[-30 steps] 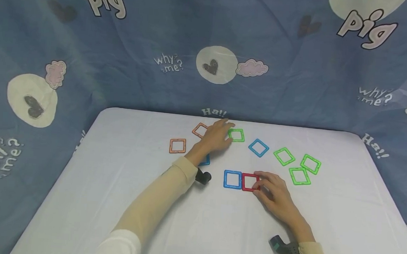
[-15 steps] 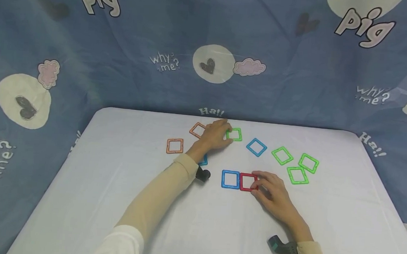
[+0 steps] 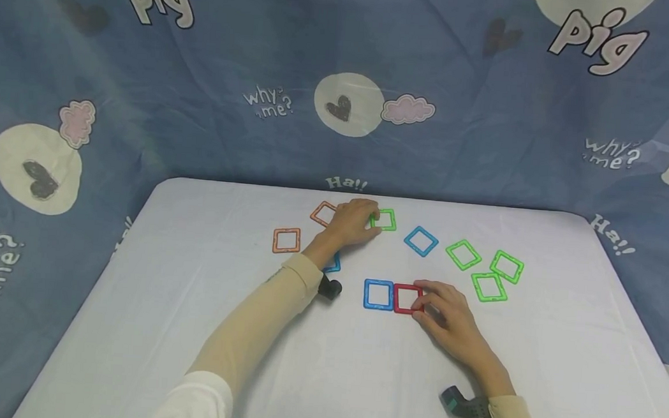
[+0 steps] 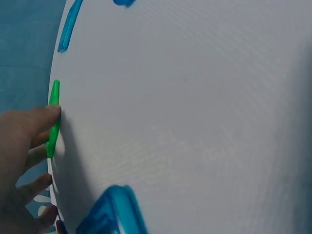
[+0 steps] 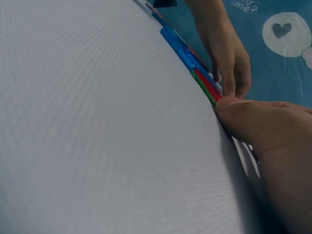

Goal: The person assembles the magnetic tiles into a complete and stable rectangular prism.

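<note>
In the head view, my left hand (image 3: 353, 223) reaches to the far side of the table and pinches the left edge of a green square magnetic tile (image 3: 392, 221). The left wrist view has the thumb on the near side of this green tile (image 4: 55, 92), with fingers behind it. Nearer the middle, my right hand (image 3: 454, 322) holds the right edge of a red square magnetic tile (image 3: 408, 286) between thumb and fingers. A blue square tile (image 3: 379, 282) lies flush against the red tile's left side. A green strip (image 5: 204, 87) shows along the red tile in the right wrist view.
Two orange tiles lie left, one flat in view (image 3: 287, 230), the other (image 3: 319, 212) partly behind my left hand. My left wrist partly covers a blue tile (image 3: 333, 264). Another blue tile (image 3: 422, 229) and several green tiles (image 3: 463, 244) lie right, on the white tabletop (image 3: 325, 368).
My left fingers have drawn in from a spread pose onto the green tile's left edge. The right hand and the red tile stay in place; the head view shifts slightly.
</note>
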{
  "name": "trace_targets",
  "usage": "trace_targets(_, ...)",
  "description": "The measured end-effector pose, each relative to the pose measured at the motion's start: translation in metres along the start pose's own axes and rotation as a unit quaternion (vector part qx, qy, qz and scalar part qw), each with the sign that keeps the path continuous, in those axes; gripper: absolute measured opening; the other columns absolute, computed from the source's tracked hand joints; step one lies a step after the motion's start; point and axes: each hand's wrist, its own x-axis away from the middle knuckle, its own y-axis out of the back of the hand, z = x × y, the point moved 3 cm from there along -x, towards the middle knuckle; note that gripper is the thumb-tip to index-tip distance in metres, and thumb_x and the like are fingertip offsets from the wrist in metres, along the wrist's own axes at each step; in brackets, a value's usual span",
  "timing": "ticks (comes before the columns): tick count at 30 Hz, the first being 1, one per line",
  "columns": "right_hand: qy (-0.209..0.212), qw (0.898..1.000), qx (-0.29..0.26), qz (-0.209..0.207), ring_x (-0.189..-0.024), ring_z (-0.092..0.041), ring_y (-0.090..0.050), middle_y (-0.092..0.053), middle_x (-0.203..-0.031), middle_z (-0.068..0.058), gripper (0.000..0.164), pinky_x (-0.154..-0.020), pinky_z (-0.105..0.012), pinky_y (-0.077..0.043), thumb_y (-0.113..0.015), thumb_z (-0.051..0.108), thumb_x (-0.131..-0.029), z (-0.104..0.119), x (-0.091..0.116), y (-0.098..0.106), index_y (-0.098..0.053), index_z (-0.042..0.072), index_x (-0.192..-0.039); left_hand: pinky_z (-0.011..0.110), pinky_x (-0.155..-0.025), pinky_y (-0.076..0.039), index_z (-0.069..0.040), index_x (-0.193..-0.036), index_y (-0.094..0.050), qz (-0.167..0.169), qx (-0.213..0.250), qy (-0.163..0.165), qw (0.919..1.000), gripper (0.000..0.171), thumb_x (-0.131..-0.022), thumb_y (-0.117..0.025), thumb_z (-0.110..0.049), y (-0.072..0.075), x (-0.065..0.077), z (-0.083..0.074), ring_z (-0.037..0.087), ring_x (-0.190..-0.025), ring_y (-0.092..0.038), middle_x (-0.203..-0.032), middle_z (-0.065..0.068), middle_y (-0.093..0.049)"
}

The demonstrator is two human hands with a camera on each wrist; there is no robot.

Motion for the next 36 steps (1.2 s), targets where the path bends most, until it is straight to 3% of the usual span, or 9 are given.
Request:
trace_targets(15, 0.001, 1.000, -0.003, -0.001, -0.127, -0.019, -0.043, -0.055, -0.132, 0.002, 0.022, -0.098, -0.048, -0.040, -0.075, 0.018, -0.080, 0.0007, -0.0005, 0.0009, -0.064, 0.028, -0.095, 0.042, -0.100, -0.045, -0.020, -0.105, -0.067, -0.012, 0.000, -0.036, 0.9993, 0.018, -0.091, -0.061, -0.031, 0.0008, 0.0016, 0.0008, 0.022, -0.124, -0.050, -0.134, 0.000, -0.055)
trace_targets(22, -0.004, 1.000, -0.007, 0.001, -0.127, -0.019, -0.043, -0.055, -0.132, 0.002, 0.021, -0.098, -0.047, -0.039, -0.075, 0.018, -0.080, 0.0006, -0.0004, 0.0010, -0.064, 0.027, -0.095, 0.039, -0.106, -0.041, -0.017, -0.100, -0.068, -0.035, 0.041, -0.049, 0.9974, 0.015, -0.091, -0.062, -0.027, 0.0002, 0.0049, 0.0019, 0.025, -0.126, -0.045, -0.133, 0.005, -0.054)
trace_targets(29, 0.001, 1.000, -0.006, -0.003, -0.126, -0.019, -0.043, -0.055, -0.132, 0.002, 0.021, -0.097, -0.047, -0.039, -0.075, 0.019, -0.080, 0.0003, -0.0005, 0.0006, -0.064, 0.028, -0.095, 0.039, -0.109, -0.037, -0.014, -0.101, -0.068, -0.053, 0.085, -0.032, 0.9944, 0.017, -0.091, -0.063, -0.027, 0.0017, 0.0060, 0.0024, 0.028, -0.125, -0.045, -0.133, 0.010, -0.053)
trace_targets(36, 0.002, 1.000, -0.009, -0.001, -0.127, -0.019, -0.042, -0.055, -0.133, 0.002, 0.020, -0.098, -0.048, -0.038, -0.074, 0.019, -0.081, -0.0014, -0.0005, 0.0000, -0.064, 0.029, -0.095, 0.041, -0.105, -0.039, -0.013, -0.111, -0.068, -0.051, 0.117, -0.020, 0.9916, 0.026, -0.094, -0.057, -0.030, 0.0033, 0.0074, 0.0035, 0.028, -0.123, -0.044, -0.134, 0.012, -0.050)
